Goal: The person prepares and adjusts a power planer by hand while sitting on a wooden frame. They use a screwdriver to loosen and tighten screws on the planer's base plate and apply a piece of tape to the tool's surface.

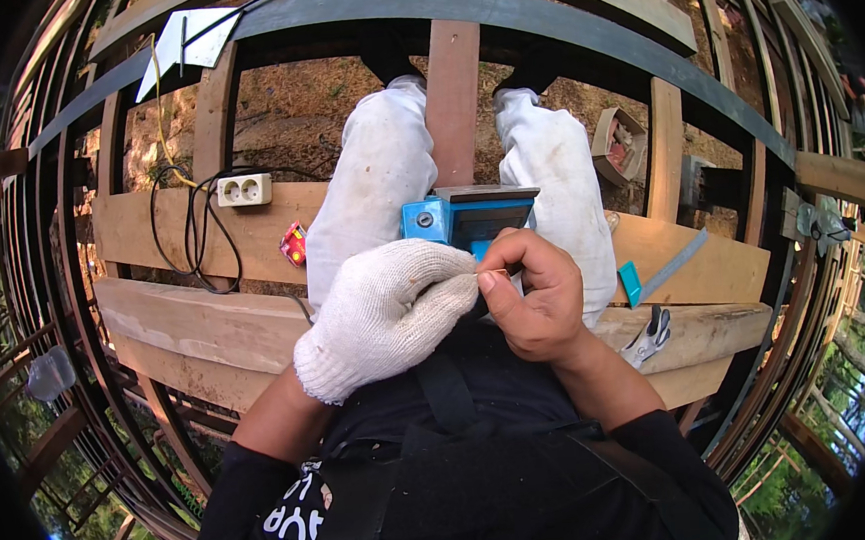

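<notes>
My left hand (385,308), in a white knit glove, has its thumb and fingers pinched together. Bare and closed in a pinch, my right hand (538,298) meets its fingertips at the middle of my lap. Something tiny and thin seems to be between them, too small to name. Just beyond my fingers, between my thighs, rests a blue power tool (426,220) with a flat dark plate (489,214) facing up. Its lower part is hidden behind my hands.
A white socket block (244,190) with a black cable lies at left, near a red-yellow packet (293,244). At right are a teal-handled try square (631,283), a grey-and-white glove (648,338) and an open box (621,144). Planks and beams (456,98) have gaps over the ground.
</notes>
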